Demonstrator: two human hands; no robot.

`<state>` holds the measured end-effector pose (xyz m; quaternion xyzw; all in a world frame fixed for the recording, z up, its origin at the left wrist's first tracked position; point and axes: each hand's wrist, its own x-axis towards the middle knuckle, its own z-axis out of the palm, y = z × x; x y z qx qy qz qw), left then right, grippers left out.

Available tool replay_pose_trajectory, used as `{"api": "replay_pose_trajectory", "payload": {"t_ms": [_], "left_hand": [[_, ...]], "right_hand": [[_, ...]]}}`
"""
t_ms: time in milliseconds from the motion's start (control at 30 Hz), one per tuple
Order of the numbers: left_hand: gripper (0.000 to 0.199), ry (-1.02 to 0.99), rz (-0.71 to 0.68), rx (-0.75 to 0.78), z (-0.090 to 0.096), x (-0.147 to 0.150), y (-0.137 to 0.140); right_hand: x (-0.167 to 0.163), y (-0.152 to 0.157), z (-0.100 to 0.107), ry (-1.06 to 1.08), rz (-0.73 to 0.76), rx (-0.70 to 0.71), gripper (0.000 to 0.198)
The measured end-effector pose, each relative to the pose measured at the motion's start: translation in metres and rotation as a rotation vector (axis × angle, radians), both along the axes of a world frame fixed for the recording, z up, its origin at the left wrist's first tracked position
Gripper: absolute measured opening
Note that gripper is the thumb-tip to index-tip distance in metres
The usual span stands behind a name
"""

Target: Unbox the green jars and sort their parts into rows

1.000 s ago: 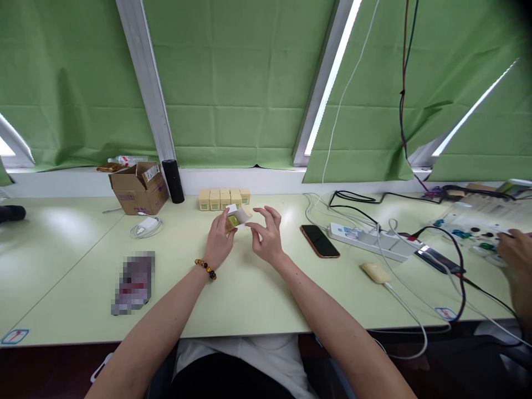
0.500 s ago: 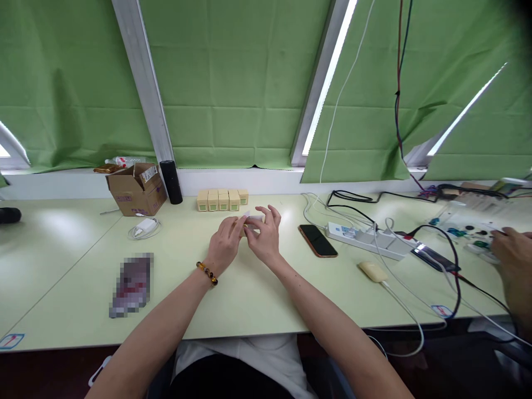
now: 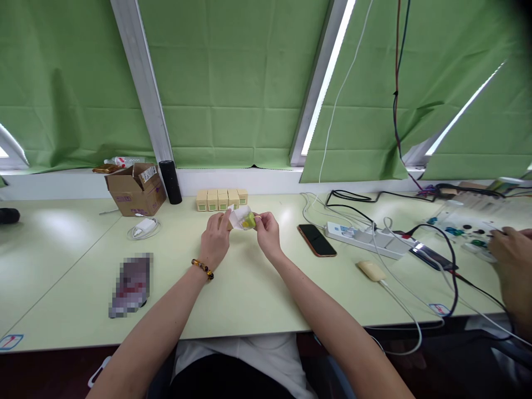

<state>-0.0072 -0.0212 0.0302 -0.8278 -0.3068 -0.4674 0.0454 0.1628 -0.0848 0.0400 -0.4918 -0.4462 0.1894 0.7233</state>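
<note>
My left hand (image 3: 215, 239), with a beaded bracelet at its wrist, is closed on a small opened box (image 3: 236, 219) whose inside and flaps look white. At the box's right end shows a yellow-green packet (image 3: 249, 220); its exact kind is too small to tell. The fingers of my right hand (image 3: 269, 237) pinch the right edge of this packet. Both hands are held above the table, close together. Just beyond them stands a row of several small cream boxes (image 3: 218, 200).
An open cardboard box (image 3: 139, 191), a black cylinder (image 3: 170, 183) and a white charger (image 3: 145, 226) lie leftward. On the right are a phone (image 3: 317, 240), a power strip (image 3: 366, 239), a cream mouse-shaped device (image 3: 371, 271) and tangled cables. Another person's hand (image 3: 511, 249) works at far right.
My hands have moved apart, the left one leftward. The box's white inside and the yellow-green packet now show between them, and my right hand's raised fingers have come down.
</note>
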Motion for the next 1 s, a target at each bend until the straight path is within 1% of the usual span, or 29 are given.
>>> {"api": "replay_pose_trajectory", "payload": {"t_ms": [100,200,267,333,400,467,567,667,733,800,833,900,967,1000], "left_hand": [[0.076,-0.035,0.007,-0.042,-0.003,-0.003,0.007],[0.073,-0.153,-0.016,-0.112,-0.004,-0.004,0.016],[0.071,-0.28,-0.065,-0.203,-0.004,-0.004,0.022],[0.069,-0.423,-0.158,-0.345,-0.002,-0.003,0.027],[0.068,-0.572,-0.289,-0.511,0.0,-0.002,0.029],[0.071,-0.704,-0.443,-0.675,0.002,-0.001,0.029],[0.075,-0.858,-0.632,-0.891,0.005,-0.001,0.027],[0.064,-0.962,-0.743,-1.021,0.008,-0.001,0.025],[0.052,-1.008,-0.817,-1.062,0.01,-0.001,0.023],[0.043,-1.035,-0.888,-1.099,0.013,-0.001,0.021],[0.039,-1.044,-0.92,-1.12,0.015,-0.001,0.02],[0.034,-1.046,-0.975,-1.168,0.02,-0.001,0.018],[0.032,-1.024,-1.022,-1.21,0.024,-0.002,0.014],[0.031,-1.005,-1.039,-1.227,0.026,-0.001,0.011]], "right_hand": [[0.009,0.005,-0.004,0.052,0.052,-0.053,0.042],[0.015,0.005,-0.003,-0.029,0.062,-0.099,0.044],[0.016,0.002,-0.001,-0.114,0.13,-0.119,0.042],[0.012,-0.003,0.001,-0.209,0.272,-0.145,0.039],[0.005,-0.009,0.003,-0.322,0.401,-0.193,0.031],[-0.003,-0.014,0.003,-0.44,0.478,-0.271,0.021],[-0.012,-0.018,0.002,-0.533,0.543,-0.387,0.011],[-0.014,-0.019,0.001,-0.54,0.546,-0.438,0.011],[-0.012,-0.019,0.002,-0.518,0.573,-0.436,0.013],[-0.009,-0.018,0.004,-0.484,0.587,-0.389,0.015],[-0.008,-0.017,0.005,-0.462,0.566,-0.349,0.017],[-0.004,-0.015,0.007,-0.392,0.472,-0.253,0.023],[-0.001,-0.012,0.007,-0.289,0.379,-0.17,0.029],[0.0,-0.011,0.008,-0.238,0.355,-0.137,0.031]]}}
